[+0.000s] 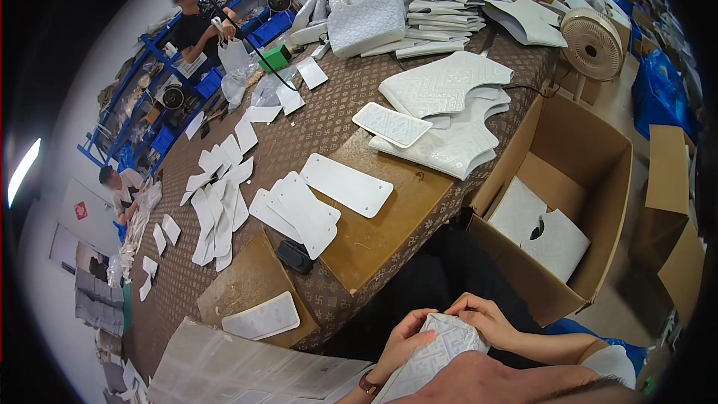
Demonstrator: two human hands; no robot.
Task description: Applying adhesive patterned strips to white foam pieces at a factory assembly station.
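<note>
In my lap, a white bag panel with an embossed geometric pattern (pixel 443 355) lies between my hands. My left hand (pixel 411 335), with a brown-strapped watch at its wrist, has its fingers closed on the panel's left upper edge. At the top right edge, my right hand (pixel 482 317) pinches the panel, its fingertips close to the left hand's. Forward and left, a rounded white strip (pixel 262 316) rests on a brown board (pixel 247 286) beside a small black object (pixel 295 256). Several plain white rounded pieces (pixel 298 211) lie fanned behind that.
An open cardboard box (pixel 591 172) holding white panels stands to my right. Stacked patterned panels (pixel 456 116) and a white handbag (pixel 366 19) occupy the table's far side. A beige fan (pixel 591 43) stands far right. Two people (pixel 196 30) work at far left.
</note>
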